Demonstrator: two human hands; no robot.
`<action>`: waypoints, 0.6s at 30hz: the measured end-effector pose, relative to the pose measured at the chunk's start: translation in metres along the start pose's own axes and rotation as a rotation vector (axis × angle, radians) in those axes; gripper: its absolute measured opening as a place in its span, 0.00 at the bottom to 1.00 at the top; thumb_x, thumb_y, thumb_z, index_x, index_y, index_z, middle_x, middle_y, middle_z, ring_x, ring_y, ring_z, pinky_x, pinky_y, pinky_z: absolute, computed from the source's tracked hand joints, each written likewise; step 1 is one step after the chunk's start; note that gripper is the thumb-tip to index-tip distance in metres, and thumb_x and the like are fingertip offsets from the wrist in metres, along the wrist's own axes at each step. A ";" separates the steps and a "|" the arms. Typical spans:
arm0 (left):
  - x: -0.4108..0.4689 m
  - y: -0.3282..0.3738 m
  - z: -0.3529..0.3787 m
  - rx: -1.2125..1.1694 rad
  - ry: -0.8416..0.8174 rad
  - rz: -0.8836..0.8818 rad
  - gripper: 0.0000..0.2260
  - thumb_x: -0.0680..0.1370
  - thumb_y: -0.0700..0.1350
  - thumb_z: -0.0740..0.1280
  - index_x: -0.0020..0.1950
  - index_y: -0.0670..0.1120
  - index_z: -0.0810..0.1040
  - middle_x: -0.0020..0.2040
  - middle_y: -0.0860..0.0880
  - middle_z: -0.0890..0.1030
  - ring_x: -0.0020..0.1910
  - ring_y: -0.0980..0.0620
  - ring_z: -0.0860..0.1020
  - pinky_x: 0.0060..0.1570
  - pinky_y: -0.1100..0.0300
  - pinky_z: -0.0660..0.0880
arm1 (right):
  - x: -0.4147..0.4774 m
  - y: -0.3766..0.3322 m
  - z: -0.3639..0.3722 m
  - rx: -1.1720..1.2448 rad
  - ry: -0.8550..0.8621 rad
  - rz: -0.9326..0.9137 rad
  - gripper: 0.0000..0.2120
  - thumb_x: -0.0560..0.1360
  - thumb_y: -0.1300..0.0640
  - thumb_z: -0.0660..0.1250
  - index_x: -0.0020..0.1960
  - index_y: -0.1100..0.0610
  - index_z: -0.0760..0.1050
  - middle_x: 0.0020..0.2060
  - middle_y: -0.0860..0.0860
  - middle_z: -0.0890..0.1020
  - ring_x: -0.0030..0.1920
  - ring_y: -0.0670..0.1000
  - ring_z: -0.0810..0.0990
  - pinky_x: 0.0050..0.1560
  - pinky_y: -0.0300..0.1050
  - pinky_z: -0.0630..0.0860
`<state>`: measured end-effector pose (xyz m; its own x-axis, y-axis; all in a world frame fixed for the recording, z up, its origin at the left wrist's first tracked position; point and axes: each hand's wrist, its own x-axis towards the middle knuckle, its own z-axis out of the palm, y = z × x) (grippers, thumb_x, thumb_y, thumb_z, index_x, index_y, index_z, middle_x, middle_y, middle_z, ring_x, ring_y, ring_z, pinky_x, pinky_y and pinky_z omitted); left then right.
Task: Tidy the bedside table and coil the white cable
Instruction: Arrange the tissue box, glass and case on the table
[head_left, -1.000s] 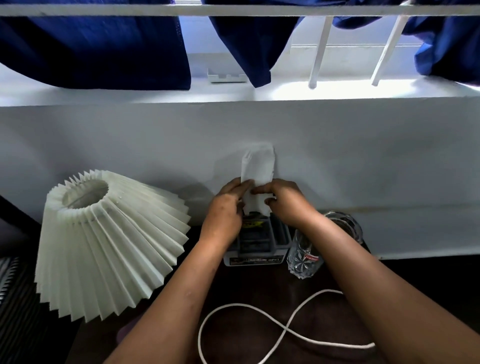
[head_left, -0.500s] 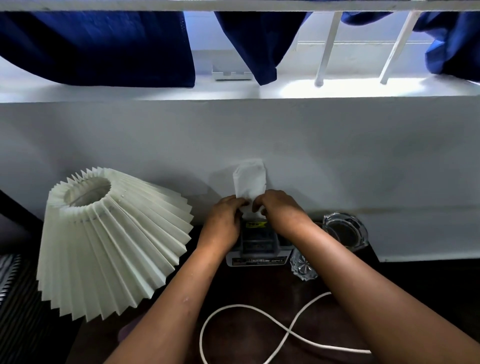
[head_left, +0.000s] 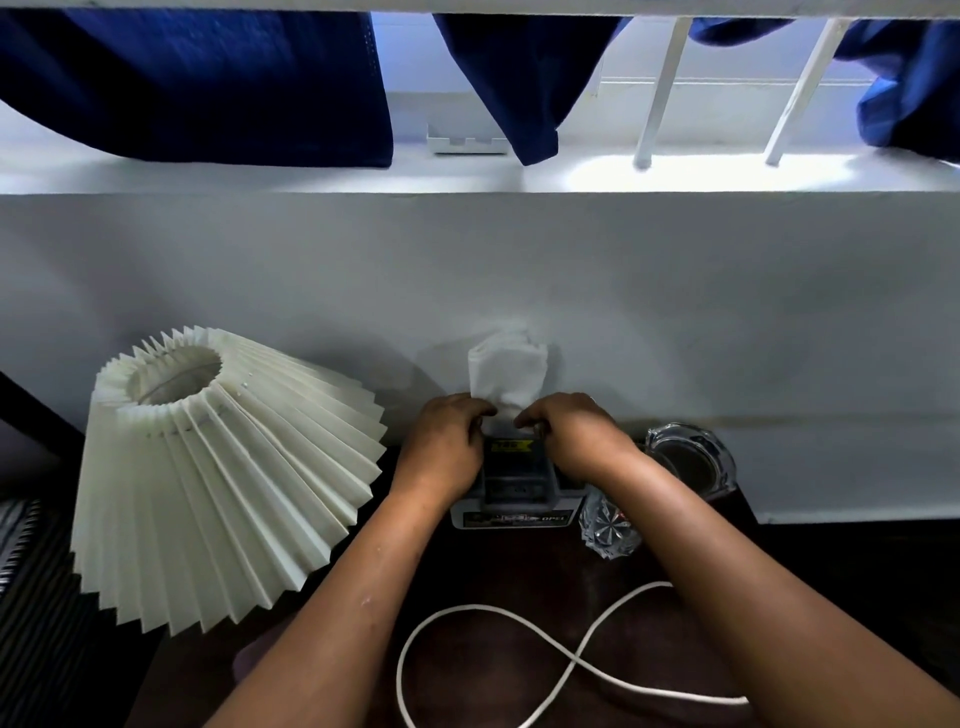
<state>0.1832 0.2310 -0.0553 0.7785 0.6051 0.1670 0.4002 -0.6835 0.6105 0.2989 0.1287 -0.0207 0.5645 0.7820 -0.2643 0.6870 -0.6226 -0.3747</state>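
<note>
Moved: the white tissue (head_left: 506, 371) is seen shorter & more bunched than 1 s ago; both hands have been brought lower, down to the mouth of the grey box (head_left: 514, 488).
Left hand: left hand (head_left: 441, 447), ctr of frame, fingers curled, tissue base pinched from the left side.
Right hand: right hand (head_left: 571, 441), just beside it, curled likewise, tissue base pinched from the right; fingertips partly hidden.
Step (judged): tissue is being tucked back into the box, which is set at the back of the desk (head_left: 519, 564) by the wall.
How to do it well: box should be kept pinned under both hands so it isn't slid; tissue is best fed in small folds, not rammed, else tearing is likely. A neat tuft may be left up.
Watch: a cut glass (head_left: 608, 525) stands just beside the right wrist, w/ a glass ashtray (head_left: 691, 457) behind it; the arm shouldn't be swung out.
White cable: white cable (head_left: 571, 660), btm ctr of frame, lies loose in a crossed loop on the desk between the forearms; not yet coiled.
Other: pleated lamp shade (head_left: 218, 467) at left of frame, near the left forearm.
</note>
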 end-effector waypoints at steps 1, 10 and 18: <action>0.000 -0.001 0.000 -0.003 -0.005 -0.010 0.14 0.76 0.37 0.60 0.57 0.46 0.79 0.59 0.45 0.80 0.62 0.47 0.73 0.59 0.60 0.68 | -0.001 0.000 0.000 -0.034 -0.017 0.010 0.24 0.73 0.69 0.57 0.62 0.48 0.75 0.63 0.55 0.76 0.61 0.57 0.75 0.60 0.51 0.74; 0.003 -0.002 0.001 -0.081 -0.105 -0.092 0.14 0.74 0.37 0.61 0.50 0.51 0.82 0.56 0.45 0.80 0.56 0.47 0.77 0.57 0.56 0.74 | 0.005 0.003 -0.014 0.139 0.047 0.028 0.26 0.69 0.72 0.56 0.45 0.42 0.79 0.64 0.52 0.71 0.65 0.55 0.69 0.58 0.44 0.72; 0.004 -0.006 0.006 -0.038 -0.080 -0.062 0.11 0.73 0.37 0.63 0.51 0.49 0.79 0.56 0.47 0.79 0.60 0.47 0.71 0.54 0.62 0.65 | 0.009 0.012 -0.015 0.168 -0.051 -0.013 0.27 0.71 0.71 0.54 0.56 0.45 0.79 0.65 0.53 0.74 0.58 0.53 0.76 0.47 0.41 0.75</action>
<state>0.1865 0.2346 -0.0626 0.7894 0.6103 0.0670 0.4313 -0.6288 0.6470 0.3190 0.1277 -0.0147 0.5295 0.7928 -0.3018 0.6053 -0.6023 -0.5203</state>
